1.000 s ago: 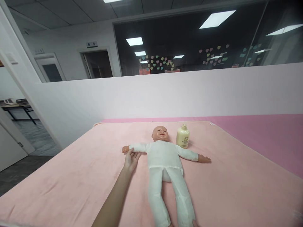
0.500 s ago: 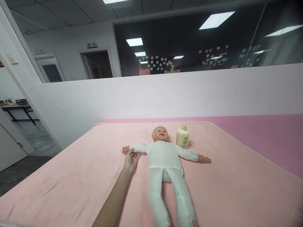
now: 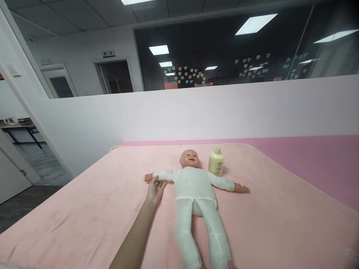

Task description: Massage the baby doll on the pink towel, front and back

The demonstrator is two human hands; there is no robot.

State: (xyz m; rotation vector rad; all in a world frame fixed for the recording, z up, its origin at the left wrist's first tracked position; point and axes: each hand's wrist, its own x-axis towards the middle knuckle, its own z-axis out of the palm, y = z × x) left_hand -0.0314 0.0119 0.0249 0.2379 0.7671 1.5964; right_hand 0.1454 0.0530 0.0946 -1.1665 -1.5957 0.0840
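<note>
A baby doll (image 3: 195,183) with a bare head and a white cloth body lies on its back on a pink blanket (image 3: 112,209). Its arms are spread wide, and its feet run off the bottom edge of the view. My left hand (image 3: 156,189) reaches up from below and holds the doll's arm on the left side, near the wrist. The thumb touches the sleeve, while the fingers lie along its lower edge, partly under it. Beside the doll's head, on the right, stands a pale yellow pump bottle (image 3: 216,163) with dark print. My right hand is out of view.
A low white wall (image 3: 196,116) runs behind the blanket, with a dark window (image 3: 213,48) bearing heart-shaped stickers above. Pink surface (image 3: 316,160) shows beyond the blanket on the right. At far left, a doorway opens on a table (image 3: 22,127).
</note>
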